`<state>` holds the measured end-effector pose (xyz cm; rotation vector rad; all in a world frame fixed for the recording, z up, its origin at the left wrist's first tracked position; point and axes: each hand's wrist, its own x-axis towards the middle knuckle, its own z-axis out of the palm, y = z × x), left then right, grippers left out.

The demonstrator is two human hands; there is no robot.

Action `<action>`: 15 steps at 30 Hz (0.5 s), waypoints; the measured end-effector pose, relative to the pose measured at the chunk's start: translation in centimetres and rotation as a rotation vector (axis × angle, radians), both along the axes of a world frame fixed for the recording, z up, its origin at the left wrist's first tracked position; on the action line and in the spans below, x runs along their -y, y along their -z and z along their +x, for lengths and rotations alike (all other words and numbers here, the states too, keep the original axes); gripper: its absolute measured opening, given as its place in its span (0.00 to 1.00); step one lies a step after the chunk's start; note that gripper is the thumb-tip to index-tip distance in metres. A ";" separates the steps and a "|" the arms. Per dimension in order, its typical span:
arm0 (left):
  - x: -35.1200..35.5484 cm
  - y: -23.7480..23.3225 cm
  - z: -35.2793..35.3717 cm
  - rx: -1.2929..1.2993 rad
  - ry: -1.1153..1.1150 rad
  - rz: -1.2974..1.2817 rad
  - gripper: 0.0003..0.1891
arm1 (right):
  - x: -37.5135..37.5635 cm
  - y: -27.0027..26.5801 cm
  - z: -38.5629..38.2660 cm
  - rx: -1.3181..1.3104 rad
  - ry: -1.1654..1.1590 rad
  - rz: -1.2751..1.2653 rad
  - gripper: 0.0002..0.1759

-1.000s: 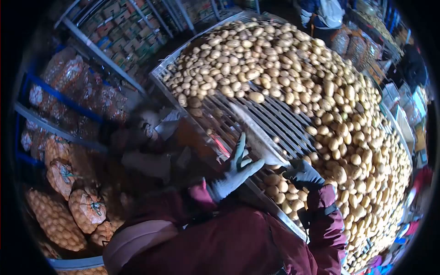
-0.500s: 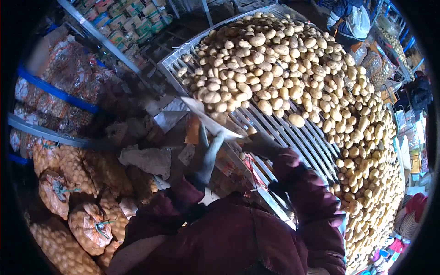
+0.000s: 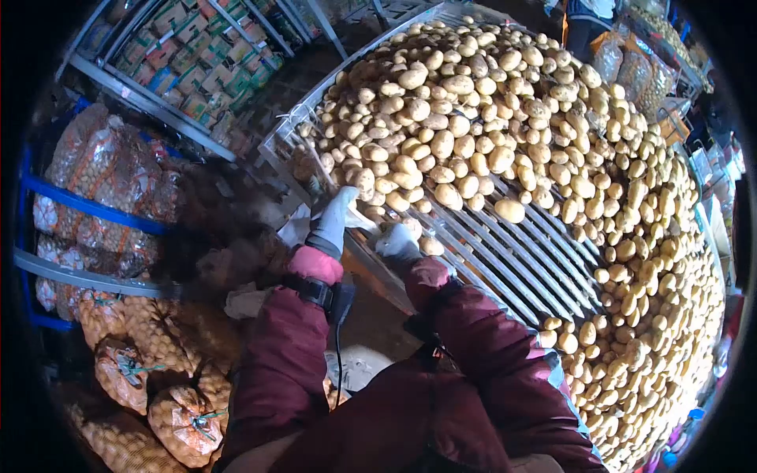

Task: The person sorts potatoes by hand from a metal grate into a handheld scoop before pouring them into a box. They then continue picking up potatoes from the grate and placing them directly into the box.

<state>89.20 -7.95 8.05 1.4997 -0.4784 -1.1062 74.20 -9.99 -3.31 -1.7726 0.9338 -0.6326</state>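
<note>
My left hand (image 3: 337, 214), in a light grey glove, is closed at the near left edge of the slatted metal table (image 3: 505, 252). My right hand (image 3: 400, 240), gloved the same way, is closed a little to the right along that edge. A pale flat sheet (image 3: 360, 221) spans the gap between them, seen nearly edge-on; both hands appear to grip it, though the fingers are partly hidden. Potatoes (image 3: 441, 146) are heaped on the slats just beyond my hands, and several lie close to my fingertips.
Filled mesh sacks of potatoes (image 3: 185, 422) stand at lower left. Behind a blue rail (image 3: 95, 206) are more bagged goods (image 3: 110, 169). Stacked cartons (image 3: 197, 59) are at the upper left. A person (image 3: 582, 31) stands beyond the table.
Both hands have moved up and forward toward the potato heap. The pale sheet, broad side visible before, now shows only as a narrow strip between them. The view has shifted.
</note>
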 end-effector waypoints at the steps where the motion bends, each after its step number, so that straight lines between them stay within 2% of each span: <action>1: -0.4 0.0 -0.7 0.017 -0.005 -0.004 0.40 | -0.6 -0.6 -1.0 -0.005 0.012 -0.042 0.26; 2: -0.8 -0.2 -1.5 0.038 -0.007 -0.004 0.40 | -1.3 -1.1 -2.1 -0.012 0.025 -0.085 0.26; 4: -1.4 -0.3 -3.4 0.076 -0.019 -0.007 0.41 | -2.0 -3.1 -4.4 -0.068 -0.005 0.165 0.25; 5: -1.6 -0.2 -4.6 0.099 -0.028 -0.012 0.42 | -2.3 -3.4 -5.3 -0.064 -0.001 0.168 0.25; 8: -2.0 -0.5 -8.0 0.156 -0.039 -0.021 0.44 | -2.5 -3.8 -8.2 -0.139 0.030 0.109 0.24; 11: -2.5 -0.8 -11.2 0.210 -0.045 -0.017 0.46 | -3.3 -3.7 -10.7 -0.217 0.074 -0.055 0.26; 12: -2.7 -1.0 -12.1 0.226 -0.046 -0.014 0.46 | -3.6 -3.6 -11.7 -0.074 0.042 0.046 0.26; 15: -3.6 -1.5 -14.9 0.276 -0.041 0.000 0.48 | -4.8 -6.7 -14.2 -0.051 0.080 0.202 0.27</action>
